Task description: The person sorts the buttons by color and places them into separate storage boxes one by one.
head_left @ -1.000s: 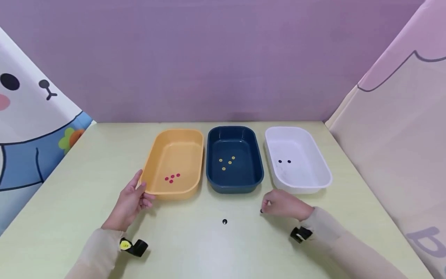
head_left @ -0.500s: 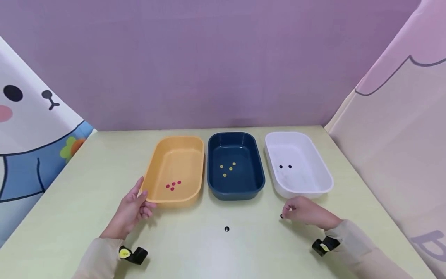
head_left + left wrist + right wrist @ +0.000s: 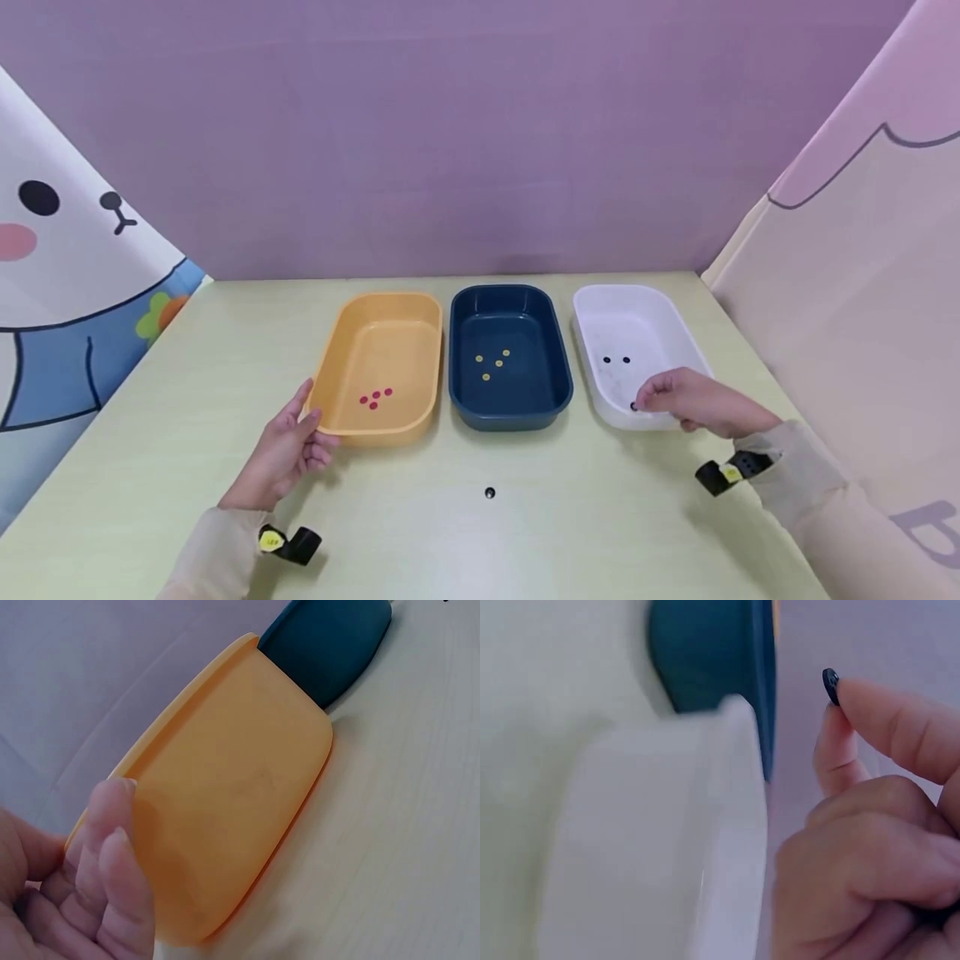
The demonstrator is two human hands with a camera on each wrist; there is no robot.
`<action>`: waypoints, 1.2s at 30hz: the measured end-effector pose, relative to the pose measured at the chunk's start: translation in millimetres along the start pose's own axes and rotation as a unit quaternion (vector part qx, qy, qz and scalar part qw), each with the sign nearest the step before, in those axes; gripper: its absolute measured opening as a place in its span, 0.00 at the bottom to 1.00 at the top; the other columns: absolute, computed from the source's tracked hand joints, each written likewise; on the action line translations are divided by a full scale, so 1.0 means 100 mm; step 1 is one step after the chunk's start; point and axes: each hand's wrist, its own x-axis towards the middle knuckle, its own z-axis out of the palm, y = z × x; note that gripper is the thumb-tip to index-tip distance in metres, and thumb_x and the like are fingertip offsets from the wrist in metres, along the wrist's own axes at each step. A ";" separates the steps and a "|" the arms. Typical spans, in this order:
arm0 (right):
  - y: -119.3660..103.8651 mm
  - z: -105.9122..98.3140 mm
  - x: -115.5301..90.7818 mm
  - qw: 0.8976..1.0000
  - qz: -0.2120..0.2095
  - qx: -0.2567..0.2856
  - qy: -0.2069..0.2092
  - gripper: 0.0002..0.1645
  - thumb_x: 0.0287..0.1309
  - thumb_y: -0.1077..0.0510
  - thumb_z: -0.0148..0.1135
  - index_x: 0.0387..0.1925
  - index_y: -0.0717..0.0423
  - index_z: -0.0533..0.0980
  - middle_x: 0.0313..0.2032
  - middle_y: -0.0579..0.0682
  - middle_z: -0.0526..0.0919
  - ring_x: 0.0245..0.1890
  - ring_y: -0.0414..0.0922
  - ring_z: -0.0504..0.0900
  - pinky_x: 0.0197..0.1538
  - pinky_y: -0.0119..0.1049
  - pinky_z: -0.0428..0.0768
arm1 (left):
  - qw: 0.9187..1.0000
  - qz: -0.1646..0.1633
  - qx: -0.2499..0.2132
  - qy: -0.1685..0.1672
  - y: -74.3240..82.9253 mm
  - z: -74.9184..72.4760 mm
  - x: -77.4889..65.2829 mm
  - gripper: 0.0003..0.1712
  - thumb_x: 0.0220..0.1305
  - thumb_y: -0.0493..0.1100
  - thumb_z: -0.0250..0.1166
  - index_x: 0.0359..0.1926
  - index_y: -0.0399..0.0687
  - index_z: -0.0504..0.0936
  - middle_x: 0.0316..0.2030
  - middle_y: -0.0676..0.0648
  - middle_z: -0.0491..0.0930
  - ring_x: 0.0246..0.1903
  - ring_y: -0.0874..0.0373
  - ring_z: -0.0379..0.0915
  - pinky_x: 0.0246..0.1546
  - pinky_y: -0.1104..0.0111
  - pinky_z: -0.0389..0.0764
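My right hand (image 3: 693,402) pinches a small black button (image 3: 831,686) between thumb and index finger, over the near end of the white tray (image 3: 697,354). Two more black buttons lie on that tray's floor. My left hand (image 3: 281,450) holds the near left corner of the orange-yellow tray (image 3: 408,435), thumb at the rim and fingers against the outer wall. Several red buttons (image 3: 376,396) lie inside it. Another black button (image 3: 490,492) rests on the table in front of the trays.
Between the two outer trays stands a dark blue tray (image 3: 512,422) with several yellow buttons (image 3: 498,363) in it. A purple backdrop (image 3: 480,150) rises behind the table (image 3: 405,533); printed cloth panels flank both sides.
My right hand has carried its black button rightward, then up and forward from low over the table to over the white tray. My left hand has stayed at the orange-yellow tray.
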 end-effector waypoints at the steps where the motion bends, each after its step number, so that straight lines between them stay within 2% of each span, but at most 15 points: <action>1: -0.01 -0.05 0.02 1.000 0.005 0.006 0.002 0.11 0.63 0.62 0.55 0.37 0.71 0.75 0.23 0.44 0.71 0.14 0.34 0.58 0.19 0.26 0.60 | 1.000 -0.001 0.003 0.004 0.00 0.00 -0.01 0.35 0.78 0.41 0.37 0.75 0.60 0.28 0.19 0.53 0.81 0.14 0.66 0.73 0.20 0.75 0.77; 7: -0.05 -0.36 0.15 0.999 0.027 0.017 0.028 0.08 0.63 0.62 0.56 0.37 0.64 0.77 0.15 0.40 0.59 0.14 0.34 0.56 0.20 0.26 0.59 | 1.000 -0.005 0.003 0.012 -0.02 0.02 -0.02 0.35 0.78 0.41 0.37 0.75 0.61 0.30 0.19 0.53 0.81 0.15 0.66 0.73 0.21 0.75 0.77; 12: 0.00 -0.52 0.29 0.998 0.044 -0.004 0.044 0.12 0.61 0.60 0.58 0.40 0.68 0.76 0.13 0.39 0.58 0.14 0.34 0.56 0.21 0.26 0.61 | 0.999 -0.017 0.016 0.023 -0.02 0.02 -0.03 0.36 0.78 0.41 0.38 0.75 0.62 0.29 0.19 0.53 0.81 0.15 0.65 0.73 0.20 0.75 0.77; 16: 0.07 -0.59 0.42 0.996 0.057 -0.025 0.058 0.17 0.59 0.61 0.59 0.43 0.73 0.75 0.12 0.39 0.58 0.13 0.34 0.57 0.21 0.26 0.62 | 0.999 -0.012 0.019 0.027 -0.02 0.02 -0.05 0.36 0.78 0.41 0.39 0.75 0.62 0.30 0.19 0.53 0.81 0.14 0.65 0.73 0.20 0.75 0.77; 21: 0.08 -0.64 0.60 0.993 0.076 -0.076 0.045 0.20 0.57 0.61 0.59 0.45 0.76 0.74 0.14 0.41 0.62 0.13 0.35 0.59 0.20 0.26 0.62 | 1.000 -0.007 0.017 0.025 0.01 0.03 -0.04 0.35 0.78 0.41 0.39 0.75 0.62 0.31 0.19 0.53 0.81 0.14 0.65 0.74 0.20 0.75 0.77; 26: 0.03 -0.62 0.80 0.987 0.082 -0.126 0.050 0.14 0.53 0.61 0.60 0.36 0.72 0.75 0.15 0.41 0.59 0.12 0.35 0.58 0.20 0.26 0.62 | 0.999 0.003 0.014 0.030 0.03 0.04 -0.03 0.35 0.78 0.41 0.39 0.75 0.62 0.31 0.19 0.53 0.81 0.14 0.65 0.74 0.20 0.75 0.76; 28: 0.04 -0.61 0.86 0.986 0.092 -0.127 0.055 0.13 0.53 0.61 0.60 0.34 0.70 0.75 0.14 0.41 0.56 0.11 0.34 0.59 0.19 0.25 0.63 | 0.999 0.005 0.012 0.030 0.03 0.04 -0.03 0.35 0.78 0.41 0.39 0.75 0.62 0.31 0.19 0.53 0.81 0.14 0.65 0.74 0.20 0.75 0.76; 36: 0.22 -0.56 0.92 0.985 0.098 -0.124 0.062 0.13 0.53 0.59 0.62 0.34 0.68 0.78 0.16 0.41 0.57 0.12 0.35 0.60 0.19 0.26 0.64 | 1.000 0.003 0.016 0.024 0.01 0.07 -0.02 0.35 0.78 0.40 0.37 0.75 0.59 0.31 0.18 0.53 0.80 0.14 0.65 0.74 0.19 0.75 0.76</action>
